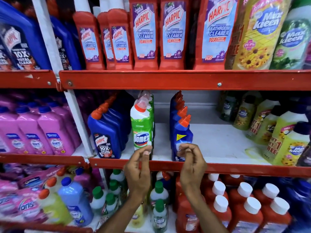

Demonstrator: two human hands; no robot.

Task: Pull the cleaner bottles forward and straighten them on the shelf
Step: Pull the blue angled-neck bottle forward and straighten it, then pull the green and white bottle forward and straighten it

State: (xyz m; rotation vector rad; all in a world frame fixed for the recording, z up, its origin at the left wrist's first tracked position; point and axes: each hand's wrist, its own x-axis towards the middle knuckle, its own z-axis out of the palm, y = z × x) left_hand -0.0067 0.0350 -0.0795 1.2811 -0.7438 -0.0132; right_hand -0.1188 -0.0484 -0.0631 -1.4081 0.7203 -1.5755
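Shop aisle, red steel racking packed with cleaners, and the action is on the middle shelf (pixel 168 164). From the left: the blue Harpic bottles (pixel 107 137) stand near the front lip, squared up. Next, the green Domex bottle (pixel 142 130) — label facing out, at the edge — with the left hand (pixel 138 167) just in front of its base, fingers loosely curled, gripping nothing. Then a bare gap, and the blue Domex row (pixel 182 137), front bottle close to the lip; the right hand (pixel 191 163) is half-closed at its label, whether touching I cannot tell. Looks mostly done here — the bare stretch beyond and the slanting Max Kleen bottles (pixel 276 132) remain.
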